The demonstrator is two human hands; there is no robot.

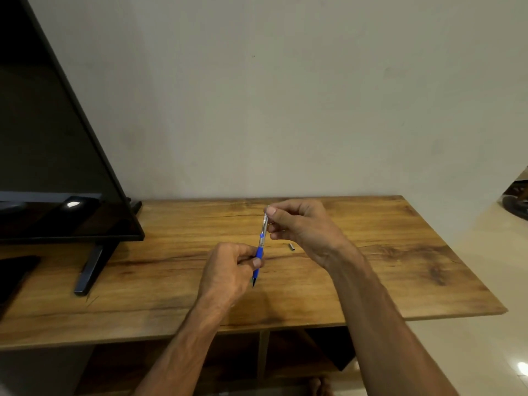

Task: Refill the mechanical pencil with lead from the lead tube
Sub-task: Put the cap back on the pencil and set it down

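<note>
The mechanical pencil (261, 247) is held above the wooden counter (371, 267), almost upright, with its dark tip pointing down toward the person and its silver upper part leaning away. The left hand (231, 270) has its fingers (256, 262) clenched around the blue grip of the pencil. The right hand (303, 227) is at the top end of the pencil, with thumb and forefinger pinched together there; whether they hold a lead or only the pencil's end is too small to tell.

A small silver cap (291, 248) lies on the counter just beside the right hand, apart from the pencil. A lead tube cannot be made out.

At the left a dark television (57, 167) stands on the counter on a slanted black foot (91, 267), well apart from the hands. Behind the counter is a plain pale wall (285, 95). Nothing stands between the hands and the pencil.
</note>
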